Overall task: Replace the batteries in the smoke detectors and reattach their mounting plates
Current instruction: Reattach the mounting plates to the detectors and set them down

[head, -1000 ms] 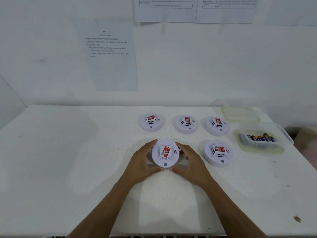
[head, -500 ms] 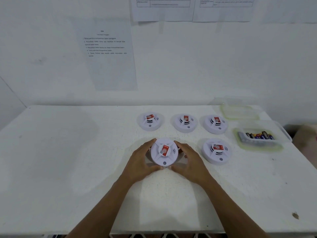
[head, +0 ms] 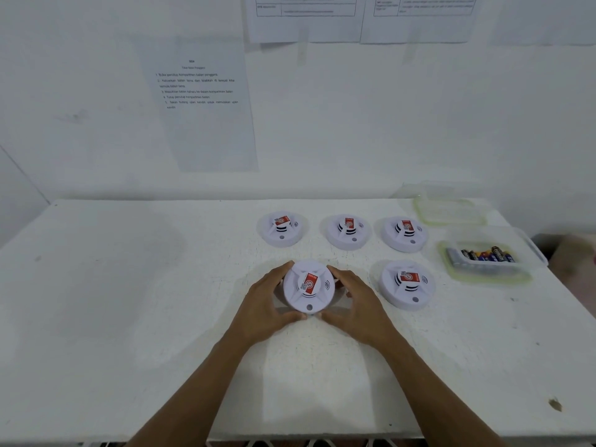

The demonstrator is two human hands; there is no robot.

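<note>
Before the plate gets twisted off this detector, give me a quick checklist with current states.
1. Both hands on the detector: ok; left hand and right hand cup its sides.
2. Detector face up: ok, red label shows.
3. Mounting plate underneath: cannot tell, hidden.
4. Batteries at hand: ok, in the open tub on the right.
5. Nearest detector apart from the right hand: ok.
</note>
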